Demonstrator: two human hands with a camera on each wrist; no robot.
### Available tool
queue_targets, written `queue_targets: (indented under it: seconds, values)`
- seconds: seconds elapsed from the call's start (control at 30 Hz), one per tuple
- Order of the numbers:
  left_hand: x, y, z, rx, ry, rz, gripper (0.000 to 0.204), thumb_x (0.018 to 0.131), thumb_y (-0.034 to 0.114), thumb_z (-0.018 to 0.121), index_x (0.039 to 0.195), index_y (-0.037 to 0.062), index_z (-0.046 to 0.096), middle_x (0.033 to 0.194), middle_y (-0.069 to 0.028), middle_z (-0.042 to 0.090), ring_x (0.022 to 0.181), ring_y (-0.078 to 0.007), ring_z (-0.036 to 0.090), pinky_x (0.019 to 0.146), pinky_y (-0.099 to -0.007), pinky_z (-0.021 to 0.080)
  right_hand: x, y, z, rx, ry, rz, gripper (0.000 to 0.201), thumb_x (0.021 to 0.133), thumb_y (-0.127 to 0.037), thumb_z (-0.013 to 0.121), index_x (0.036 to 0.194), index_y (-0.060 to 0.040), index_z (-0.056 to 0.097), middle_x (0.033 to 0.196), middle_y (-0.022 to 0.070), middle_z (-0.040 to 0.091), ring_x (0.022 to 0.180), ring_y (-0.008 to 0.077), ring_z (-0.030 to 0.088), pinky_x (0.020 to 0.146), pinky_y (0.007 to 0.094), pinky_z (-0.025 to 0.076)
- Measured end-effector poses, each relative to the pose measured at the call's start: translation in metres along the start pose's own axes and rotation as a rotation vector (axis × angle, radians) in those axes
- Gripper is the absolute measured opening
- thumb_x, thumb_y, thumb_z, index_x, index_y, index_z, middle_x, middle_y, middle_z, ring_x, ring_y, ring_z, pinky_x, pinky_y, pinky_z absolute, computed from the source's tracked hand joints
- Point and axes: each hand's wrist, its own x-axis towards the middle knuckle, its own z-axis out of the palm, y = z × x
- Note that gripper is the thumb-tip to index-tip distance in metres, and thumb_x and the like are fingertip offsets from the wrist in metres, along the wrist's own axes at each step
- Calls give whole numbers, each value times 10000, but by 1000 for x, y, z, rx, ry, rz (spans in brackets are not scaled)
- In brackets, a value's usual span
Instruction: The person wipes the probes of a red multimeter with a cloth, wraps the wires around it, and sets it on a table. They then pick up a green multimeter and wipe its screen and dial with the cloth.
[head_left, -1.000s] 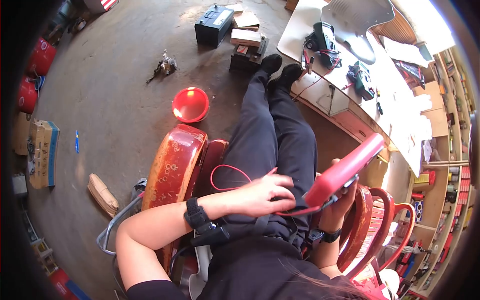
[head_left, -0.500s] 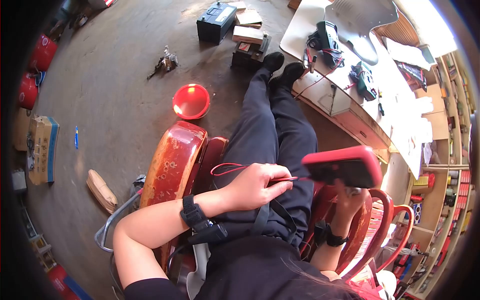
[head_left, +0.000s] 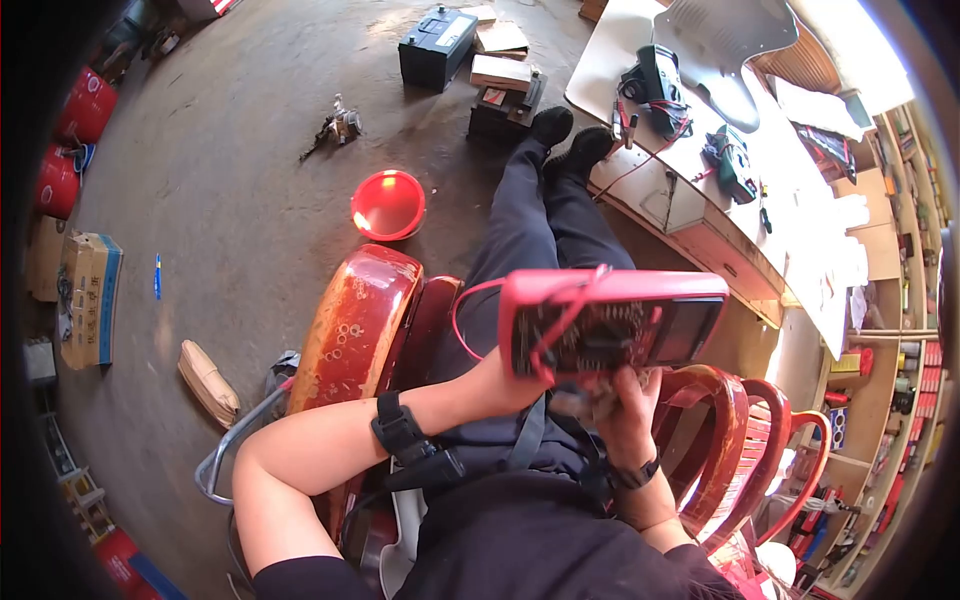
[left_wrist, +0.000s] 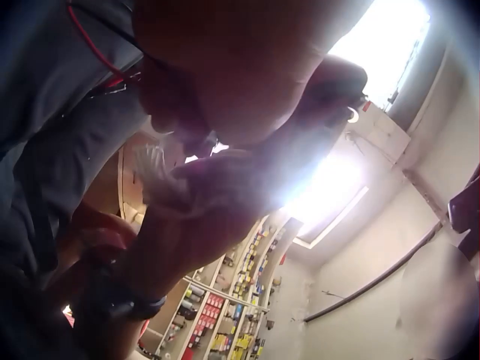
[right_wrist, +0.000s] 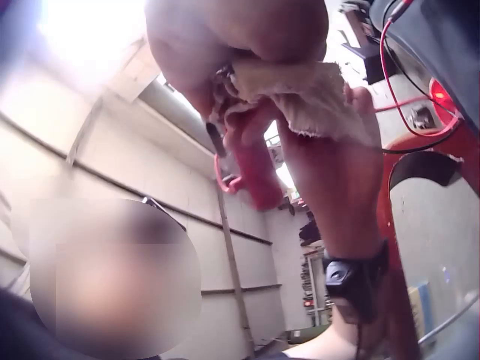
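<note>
A red-cased multimeter (head_left: 650, 288) is tilted in front of both hands in the head view, its dial and screen facing me. My right hand (head_left: 630, 415) grips its lower edge from beneath; the fingers curl at the top of the right wrist view. Behind the meter's left end, my left hand (head_left: 500, 385) is largely hidden, its fingers bent in the left wrist view where a red test lead (left_wrist: 105, 64) runs to them. Red lead also crosses the meter's face. Between the hands shows a pale cloth-like piece (right_wrist: 315, 97) with a frayed edge.
A red wooden chair arm (head_left: 350, 320) stands at left, near a red bucket (head_left: 388, 205). Batteries (head_left: 437, 48) sit on the floor ahead. At right, a white desk (head_left: 690, 215) bears other meters (head_left: 730, 165); shelves (head_left: 890, 350) line the wall.
The multimeter has swung left and turned its face toward me, over the left hand. The right hand has moved left with it. Red lead now lies across the meter's face.
</note>
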Motion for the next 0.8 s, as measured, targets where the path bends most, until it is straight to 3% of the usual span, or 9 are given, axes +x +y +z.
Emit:
queue_targets:
  seconds: [0.03,0.17,0.2,0.27,0.33,0.43,0.53,0.57,0.8]
  values:
    - [2,0,-1,120,-5,-201,225,980,100,635,1194,33,657,1005,-96,736,955,-212,714,844,-341,549,6,6,-8,-163,79,-43,403,943,-136,714,1275,17,546,1107,135,662,815,195,674,709,305,565]
    - [1,3,-3,428,-134,-219,274,963,211,646,1163,25,654,964,-198,709,933,-375,692,811,-398,539,25,-6,-18,-766,203,-366,420,856,-20,764,1237,23,595,1137,142,661,949,244,685,843,374,578]
    - [1,0,-3,423,-129,-217,274,963,211,646,1163,25,654,964,-198,709,933,-375,692,811,-398,539,36,-19,-15,-1130,160,-733,459,751,26,796,1188,12,657,1078,132,671,980,269,676,857,386,559]
    - [3,0,-4,535,71,134,177,970,137,669,1091,9,685,893,-157,702,793,-195,689,741,-333,533,33,-36,-14,-1275,-13,-707,474,695,28,793,1158,-7,696,1082,138,665,990,294,671,865,382,546]
    - [5,9,-9,564,33,39,208,950,119,689,1125,9,703,969,-175,729,869,-202,728,793,-327,554,27,-37,-23,-1174,-113,-532,421,735,-11,787,1147,-5,702,1084,128,664,965,256,665,824,353,539]
    - [6,20,-8,345,-60,25,176,918,82,738,1059,-22,718,940,-122,749,847,-158,716,789,-292,554,11,-36,-47,-547,-21,146,454,829,-128,778,1227,41,638,1019,73,682,846,143,658,728,271,531]
    - [8,28,-11,268,-134,89,162,911,69,756,1032,-30,714,913,-84,744,841,-103,684,776,-275,547,8,-27,-61,-34,-103,294,524,872,-213,762,1288,54,588,905,29,678,658,79,601,594,211,485]
    - [9,30,-11,164,-141,91,140,912,71,770,992,-30,712,889,-41,729,834,-63,646,756,-256,536,7,-28,-36,6,-65,277,613,876,-268,760,1329,78,534,830,15,667,496,21,464,446,181,375]
    - [15,36,-25,-315,-145,-191,220,948,117,758,780,57,629,747,55,608,681,-20,521,613,-215,411,-5,-18,-33,217,-28,552,647,865,-223,738,1357,102,474,876,105,685,413,30,446,361,173,372]
